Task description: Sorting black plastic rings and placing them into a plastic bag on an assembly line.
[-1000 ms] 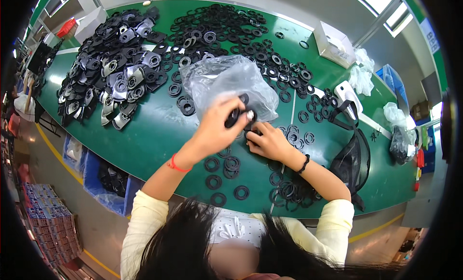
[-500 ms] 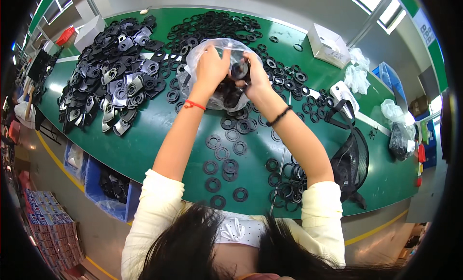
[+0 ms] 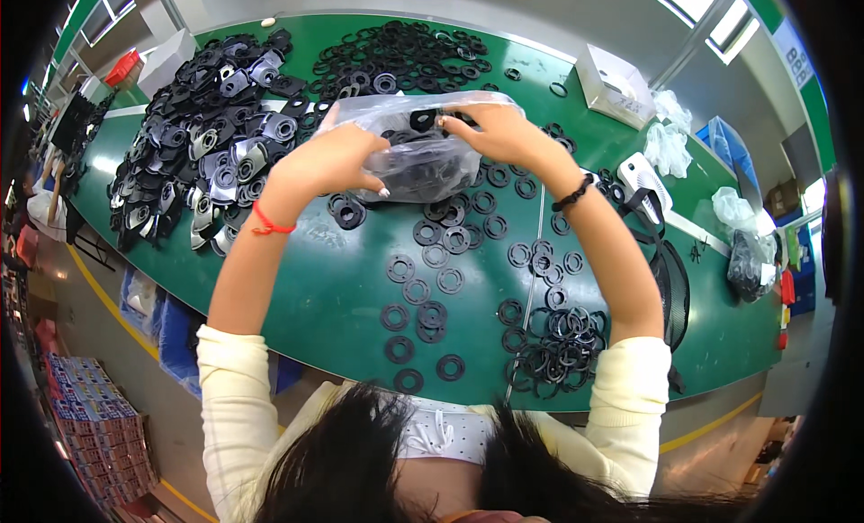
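At twelve o'clock, bag [image 3: 425, 170] of black parts [image 3: 421, 121]
Left grip [image 3: 331, 159] at its nine, right grip [image 3: 506, 134] at two, both spread; hold unclear.

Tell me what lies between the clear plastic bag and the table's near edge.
In the head view, scattered flat black rings, a few overlapping, lie on the green table between the clear plastic bag and the near edge.

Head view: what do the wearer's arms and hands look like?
Pale yellow sleeves end near the elbows, leaving the forearms bare. The left hand and right hand are ungloved. Left wrist: thin red band. Right wrist: black band, knotted or beaded.
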Demonstrator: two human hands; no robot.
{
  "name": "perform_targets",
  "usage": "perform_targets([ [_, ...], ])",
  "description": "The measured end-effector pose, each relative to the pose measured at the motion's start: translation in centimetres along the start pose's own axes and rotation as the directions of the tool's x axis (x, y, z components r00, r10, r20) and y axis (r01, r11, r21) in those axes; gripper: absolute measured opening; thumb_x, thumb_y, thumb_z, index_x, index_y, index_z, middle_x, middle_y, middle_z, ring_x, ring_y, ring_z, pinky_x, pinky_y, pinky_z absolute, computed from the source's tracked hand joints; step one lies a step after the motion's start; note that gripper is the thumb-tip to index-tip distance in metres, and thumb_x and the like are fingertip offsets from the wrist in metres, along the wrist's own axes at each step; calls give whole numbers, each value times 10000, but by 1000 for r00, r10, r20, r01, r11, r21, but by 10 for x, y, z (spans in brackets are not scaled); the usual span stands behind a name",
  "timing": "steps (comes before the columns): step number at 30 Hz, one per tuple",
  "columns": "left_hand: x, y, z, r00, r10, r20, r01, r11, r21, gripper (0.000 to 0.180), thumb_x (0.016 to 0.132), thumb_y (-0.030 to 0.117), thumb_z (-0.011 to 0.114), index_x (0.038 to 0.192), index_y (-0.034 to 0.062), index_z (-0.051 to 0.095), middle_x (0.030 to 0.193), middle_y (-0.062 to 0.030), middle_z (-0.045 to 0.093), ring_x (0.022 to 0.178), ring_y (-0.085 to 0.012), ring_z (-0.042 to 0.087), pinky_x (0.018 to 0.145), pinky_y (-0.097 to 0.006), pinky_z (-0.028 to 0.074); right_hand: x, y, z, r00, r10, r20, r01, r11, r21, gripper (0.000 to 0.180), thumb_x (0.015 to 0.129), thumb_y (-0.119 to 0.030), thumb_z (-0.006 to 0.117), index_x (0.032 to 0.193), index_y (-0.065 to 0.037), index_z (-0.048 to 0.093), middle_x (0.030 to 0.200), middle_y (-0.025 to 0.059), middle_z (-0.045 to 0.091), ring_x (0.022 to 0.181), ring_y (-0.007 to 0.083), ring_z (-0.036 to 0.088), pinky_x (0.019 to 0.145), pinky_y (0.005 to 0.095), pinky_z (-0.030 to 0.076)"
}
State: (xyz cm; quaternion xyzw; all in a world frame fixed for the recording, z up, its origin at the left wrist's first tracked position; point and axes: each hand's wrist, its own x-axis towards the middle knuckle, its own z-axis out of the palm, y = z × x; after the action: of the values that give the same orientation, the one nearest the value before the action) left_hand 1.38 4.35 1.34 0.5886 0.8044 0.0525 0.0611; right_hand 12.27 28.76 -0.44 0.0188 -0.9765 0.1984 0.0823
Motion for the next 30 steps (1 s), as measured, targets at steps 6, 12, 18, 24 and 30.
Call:
perform_targets([
  [6,5,-7,-41,979,51,-197,-96,969,-227,189,871,188,589,860,18,671,730,-160,661,663,-317,647,663,-373,508,-16,-47,-73,909,159,385,-64,967,-248,624,932,-571,473,1166,-14,630,1113,192,648,1066,346,595,925,406,458],
  [12,-8,0,-53,880,-34,-474,-76,974,-212,156,832,86,636,936,-23,592,806,-167,647,765,-300,634,722,-356,492,-49,-35,-97,936,-192,-295,341,707,620,267,967,-187,559,1129,17,618,958,69,675,916,141,649,839,307,527],
  [18,-53,37,-46,835,46,-549,-229,935,-269,357,721,136,765,1031,17,633,986,-115,677,925,-286,653,847,-367,499,-125,122,-55,932,242,-269,-241,970,37,361,969,-321,528,1206,-54,579,1096,214,631,1048,323,612,920,362,475],
  [24,-90,76,6,759,366,-539,-586,745,-319,341,695,320,834,930,123,686,907,-6,639,848,-209,608,759,-342,447,-209,211,62,791,540,-287,-611,705,-359,591,952,-493,450,1460,-202,369,1513,295,206,1377,513,208,1088,632,193],
  [30,-120,92,100,842,491,223,-465,871,-160,784,778,384,706,1462,405,322,1571,-104,171,1409,-476,166,1036,-734,207,-200,109,85,913,357,-197,-402,868,-292,601,949,-411,490,1443,-93,366,1521,234,242,1384,447,253,1102,570,233],
])
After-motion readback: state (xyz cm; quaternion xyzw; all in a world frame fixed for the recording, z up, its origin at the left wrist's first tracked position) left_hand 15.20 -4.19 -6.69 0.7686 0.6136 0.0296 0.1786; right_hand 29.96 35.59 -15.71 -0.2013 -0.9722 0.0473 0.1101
